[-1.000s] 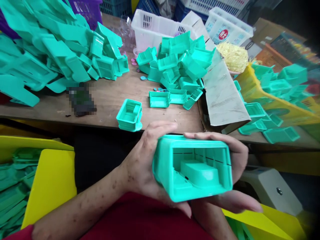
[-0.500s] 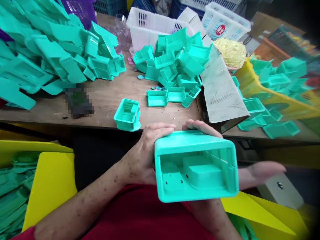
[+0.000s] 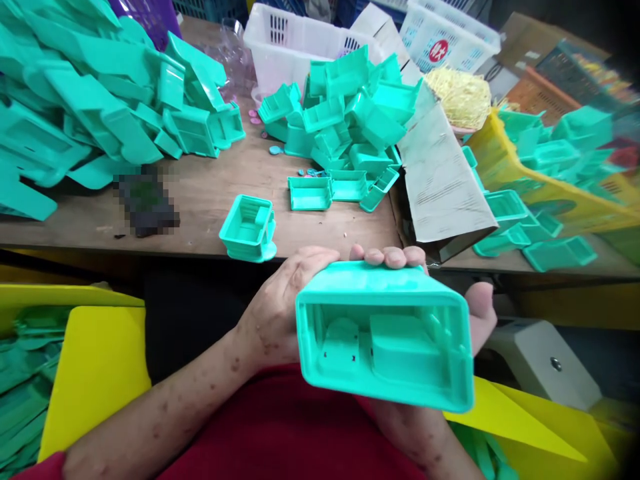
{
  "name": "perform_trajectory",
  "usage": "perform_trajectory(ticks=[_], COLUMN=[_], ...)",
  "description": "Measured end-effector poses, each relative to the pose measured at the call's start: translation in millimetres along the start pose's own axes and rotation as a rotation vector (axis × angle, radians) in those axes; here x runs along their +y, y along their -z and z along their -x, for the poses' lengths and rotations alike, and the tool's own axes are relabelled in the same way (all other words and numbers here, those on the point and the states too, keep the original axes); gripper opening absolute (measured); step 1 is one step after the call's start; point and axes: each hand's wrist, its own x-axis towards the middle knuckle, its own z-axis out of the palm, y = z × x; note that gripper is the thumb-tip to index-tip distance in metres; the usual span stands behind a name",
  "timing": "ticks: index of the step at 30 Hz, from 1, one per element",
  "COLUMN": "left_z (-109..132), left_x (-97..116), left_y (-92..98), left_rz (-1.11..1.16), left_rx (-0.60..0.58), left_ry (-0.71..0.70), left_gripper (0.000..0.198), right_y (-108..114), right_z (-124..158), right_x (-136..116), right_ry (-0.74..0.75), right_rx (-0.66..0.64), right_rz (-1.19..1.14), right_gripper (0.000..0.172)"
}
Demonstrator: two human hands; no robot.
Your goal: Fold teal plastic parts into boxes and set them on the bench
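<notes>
Between my hands is a turquoise plastic housing point(image 3: 385, 280), its rectangular open side facing me and moulded bumps showing inside. My left hand point(image 3: 285, 300) grips its left side, with the fingers partly hidden behind it. My right hand point(image 3: 477, 313) wraps it from behind; several fingertips curl over the top edge and the thumb shows at the right. Beyond them, a small turquoise box-shaped part point(image 3: 249, 227) stands at the table's front edge. Three shallow turquoise trays point(image 3: 310, 195) lie further back, before a heap of turquoise parts point(image 3: 375, 113).
A large pile of turquoise parts point(image 3: 95, 100) covers the table's left. A cardboard box point(image 3: 445, 180) stands right of centre, beside a yellow crate point(image 3: 530, 170) of parts. White baskets point(image 3: 295, 47) line the back. Yellow bins point(image 3: 100, 373) flank me below the table.
My right hand has closed around the housing: its fingers now curl over the top and the outstretched thumb has drawn in. The housing has tilted slightly and sits a little further left.
</notes>
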Motion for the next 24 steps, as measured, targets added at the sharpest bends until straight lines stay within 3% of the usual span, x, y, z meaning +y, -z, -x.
perform_trajectory(ticks=[6,11,14,18,22,24], left_z=[-2,-3,-7,-12,-11,-12], left_x=[20,11,-3,-5,19,30], left_y=[9.8,10.8,15.3,18.1,-2.1,-18.7], left_rz=[-0.158,-0.218,-0.125,0.057,0.19,0.204], left_rx=[0.07,0.108,0.052,0.129,0.318,0.259], left_ry=[0.01,-0.004,-0.041,-0.152,0.049,0.136], left_gripper=[0.045,0.042,0.061,0.122,0.147,0.158], right_y=[-9,-14,-7,8,13,9], right_z=[-1,-10,-16,-18,-12,-9], right_x=[-2,-5,5,26,38,40], right_ry=[0.03,-0.009,-0.024,-0.039,-0.095,-0.094], right_rx=[-0.085,-0.134,-0.104,-0.02,0.074,0.024], right_rz=[0.041,0.13,0.043,-0.072,-0.022,-0.012], right_gripper=[0.059,0.058,0.059,0.056,0.049,0.048])
